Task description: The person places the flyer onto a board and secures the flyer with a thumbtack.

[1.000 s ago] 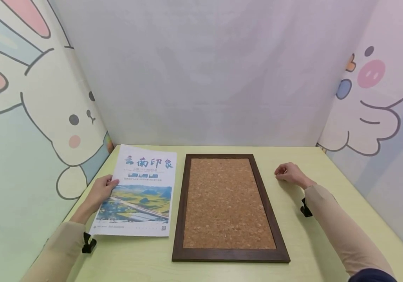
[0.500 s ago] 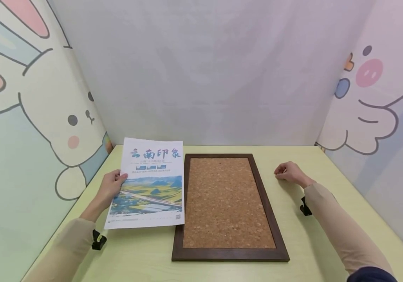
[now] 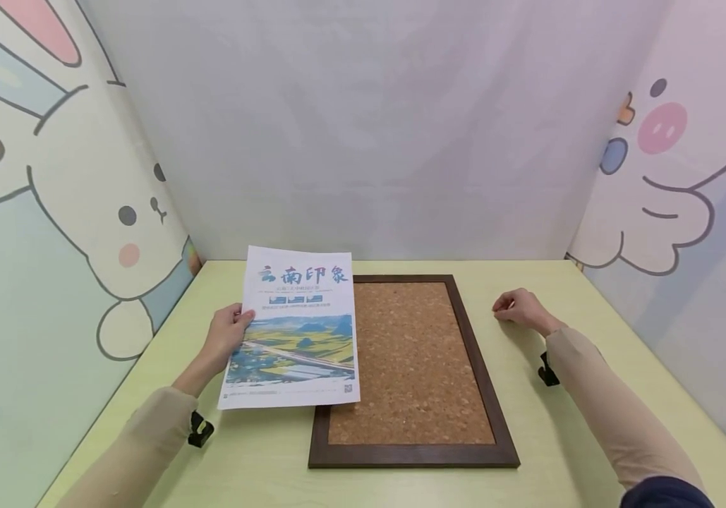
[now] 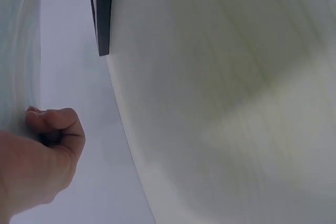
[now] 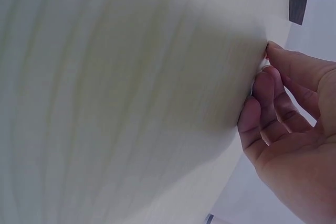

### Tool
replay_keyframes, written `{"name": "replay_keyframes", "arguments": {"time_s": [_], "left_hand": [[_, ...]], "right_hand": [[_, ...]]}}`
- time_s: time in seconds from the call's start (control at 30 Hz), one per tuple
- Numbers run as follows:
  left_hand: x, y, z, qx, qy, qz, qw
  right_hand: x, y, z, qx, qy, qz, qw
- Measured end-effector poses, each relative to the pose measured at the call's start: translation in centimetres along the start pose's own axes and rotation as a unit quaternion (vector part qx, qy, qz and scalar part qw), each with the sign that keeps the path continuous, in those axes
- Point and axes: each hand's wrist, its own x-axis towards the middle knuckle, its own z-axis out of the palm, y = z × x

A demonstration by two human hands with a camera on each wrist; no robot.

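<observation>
My left hand [image 3: 226, 331] pinches the left edge of a white printed poster [image 3: 299, 339], thumb on the front and the other fingers behind. Large blue-purple Chinese characters head the sheet, above a landscape of fields and hills. Held tilted up, it overlaps the left side of a cork board [image 3: 413, 353] with a dark brown wooden frame in the head view. To the right of the board, my right hand [image 3: 521, 310] rests on the table with loosely bent fingers. In the right wrist view its fingertips [image 5: 249, 109] touch the tabletop, and nothing clearly shows between them.
The pale yellow-green table [image 3: 261, 466] carries the board near its middle. A grey-white curtain [image 3: 388, 141] stands behind, with cartoon-printed panels at the left [image 3: 83, 212] and right [image 3: 705, 176]. Black mounts [image 3: 200, 429] sit at both wrists.
My left hand has lifted the poster and carried it rightward, from beside the cork board to over its left part. The right hand has stayed in place.
</observation>
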Motion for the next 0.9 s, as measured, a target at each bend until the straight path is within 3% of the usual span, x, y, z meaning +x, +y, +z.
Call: {"name": "replay_keyframes", "arguments": {"time_s": [0.53, 0.9], "left_hand": [[-0.4, 2.4, 3.9, -0.018, -0.002, 0.007, 0.9998], [-0.9, 3.9, 7.4, -0.020, 0.010, 0.023, 0.9995]], "right_hand": [[-0.1, -0.3, -0.1, -0.001, 0.003, -0.001, 1.000], [-0.1, 0.1, 0.0, 0.005, 0.003, 0.006, 1.000]]}}
